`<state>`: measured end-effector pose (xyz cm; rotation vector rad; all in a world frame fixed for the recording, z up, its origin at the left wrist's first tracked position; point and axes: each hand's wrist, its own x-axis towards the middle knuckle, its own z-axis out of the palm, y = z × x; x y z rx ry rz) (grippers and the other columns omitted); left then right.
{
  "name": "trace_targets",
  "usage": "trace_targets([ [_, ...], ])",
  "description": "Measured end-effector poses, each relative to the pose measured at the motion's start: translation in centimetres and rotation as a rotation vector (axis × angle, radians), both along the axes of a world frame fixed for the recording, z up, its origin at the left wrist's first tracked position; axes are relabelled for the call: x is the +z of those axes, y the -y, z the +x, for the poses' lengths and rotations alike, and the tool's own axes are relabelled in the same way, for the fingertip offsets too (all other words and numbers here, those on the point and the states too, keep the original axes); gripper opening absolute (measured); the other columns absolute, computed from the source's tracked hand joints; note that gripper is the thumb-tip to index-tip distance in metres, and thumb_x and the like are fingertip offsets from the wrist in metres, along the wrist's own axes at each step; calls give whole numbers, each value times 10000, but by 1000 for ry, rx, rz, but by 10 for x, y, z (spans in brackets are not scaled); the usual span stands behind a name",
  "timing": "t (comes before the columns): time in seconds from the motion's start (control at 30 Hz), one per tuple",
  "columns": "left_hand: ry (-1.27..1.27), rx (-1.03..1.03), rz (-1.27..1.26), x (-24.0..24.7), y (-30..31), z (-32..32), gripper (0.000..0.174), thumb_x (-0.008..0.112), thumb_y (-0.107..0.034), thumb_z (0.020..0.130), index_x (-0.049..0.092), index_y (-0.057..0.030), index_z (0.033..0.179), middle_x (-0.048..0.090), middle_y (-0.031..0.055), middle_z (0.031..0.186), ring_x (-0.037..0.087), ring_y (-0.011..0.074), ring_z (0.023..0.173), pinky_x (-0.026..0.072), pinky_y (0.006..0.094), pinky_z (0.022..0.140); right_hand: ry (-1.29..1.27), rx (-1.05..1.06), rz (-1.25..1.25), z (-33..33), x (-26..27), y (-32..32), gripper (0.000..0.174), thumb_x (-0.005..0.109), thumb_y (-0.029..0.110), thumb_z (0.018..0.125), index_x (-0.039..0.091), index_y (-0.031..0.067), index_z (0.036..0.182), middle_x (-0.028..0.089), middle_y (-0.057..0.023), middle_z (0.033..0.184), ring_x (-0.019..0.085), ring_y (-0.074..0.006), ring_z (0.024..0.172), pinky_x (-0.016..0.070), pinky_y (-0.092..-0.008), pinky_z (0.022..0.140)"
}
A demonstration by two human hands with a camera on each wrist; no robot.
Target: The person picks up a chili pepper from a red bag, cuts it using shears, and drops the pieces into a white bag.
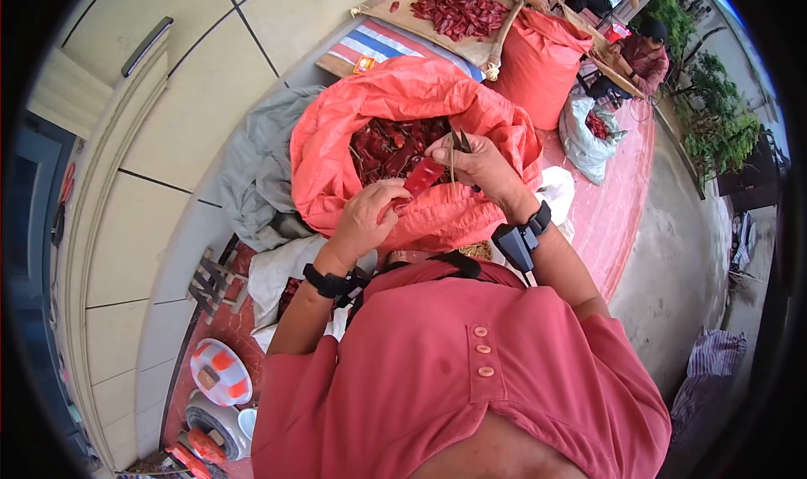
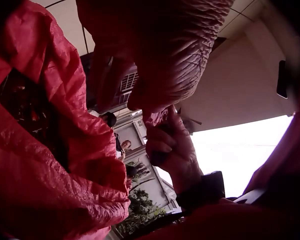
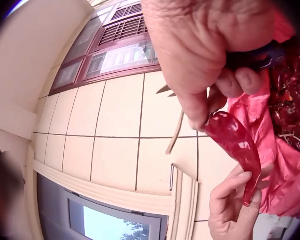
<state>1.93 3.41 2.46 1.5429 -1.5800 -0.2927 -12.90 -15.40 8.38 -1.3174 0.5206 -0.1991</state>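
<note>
"Pepper (image 1: 423, 177), single, glossy red. Location?"

"In mid-air at the near rim of the open red sack (image 1: 332, 130), spanned between two hands. Broad end up by the right, tapered tip down at the left."

"State of grip, each side?"

"Left hand (image 1: 366, 217): pinching the tapered tip between thumb and fingers, clear in the right-wrist view. Right hand (image 1: 483, 166): thumb and finger at the broad end, remaining fingers curled round scissors (image 1: 461, 143) (dark blue handle, largely covered by the palm), blade points projecting beyond the knuckles."

"Anything else at those fingertips?"

"One pale stem (image 3: 176, 132), hanging down. Whether it joins the pepper, cannot tell; the fingers hide that spot."

"Sack contents?"

"Dark red peppers (image 1: 395, 147) mixed with straw-coloured bits, lying below the rim."

"Beyond the far rim?"

"Woven tray (image 1: 403, 27), heaped peppers (image 1: 467, 15) nearer its right edge, one loose piece by its left edge. Striped cloth (image 1: 382, 42) beneath, small packet (image 1: 364, 64) at the cloth's left corner. Right of the tray: full red bag (image 1: 538, 67), then a person in a dark cap (image 1: 651, 63), seated."
</note>
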Motion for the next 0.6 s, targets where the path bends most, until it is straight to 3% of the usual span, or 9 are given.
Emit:
trace_targets([
  [0.07,193,-42,-25,-7,6,8,304,637,-13,739,572,-46,1034,582,142,1183,562,324,1087,446,410,945,-25,-12,-13,-2,3,-5,201,682,281,885,658,95,960,583,78,759,387,-9,546,278,-183,488],
  [0.17,-23,143,-63,5,13,1,383,661,-54,752,522,-22,1108,567,171,1205,540,331,1111,417,428,971,15,-12,-35,1,-16,-7,187,677,288,888,659,105,924,562,75,714,375,-16,530,269,-190,474],
  [0.27,-27,256,-50,29,30,-22,460,667,-62,775,452,-11,1178,554,211,1210,552,347,1091,433,423,943,-15,-3,25,4,-16,-17,184,662,296,898,652,113,888,516,72,648,345,-26,491,248,-202,444],
  [0.3,-261,202,-46,18,43,-34,497,657,-85,823,415,-11,1251,563,221,1196,562,365,1095,440,421,929,-41,7,56,7,-13,-20,184,657,298,901,650,116,875,499,71,628,334,-29,477,240,-205,433],
  [0.43,-216,265,37,0,53,-39,404,622,-87,865,435,18,1207,597,242,1089,589,391,1015,474,413,851,-21,-83,57,8,-19,-21,198,642,298,910,643,106,863,474,61,605,311,-36,447,229,-212,412],
  [0.53,-310,261,110,-1,55,-41,319,598,-127,901,476,17,1159,590,252,1090,591,396,1002,473,410,836,40,-135,51,10,-26,-25,199,641,285,910,648,88,881,503,51,624,328,-34,452,248,-207,418],
  [0.6,-361,275,226,1,54,-39,289,582,-156,923,495,21,1133,614,214,1045,615,345,959,475,388,813,61,-171,34,12,-27,-26,188,640,260,912,650,74,894,534,42,650,362,-36,461,279,-199,429],
])
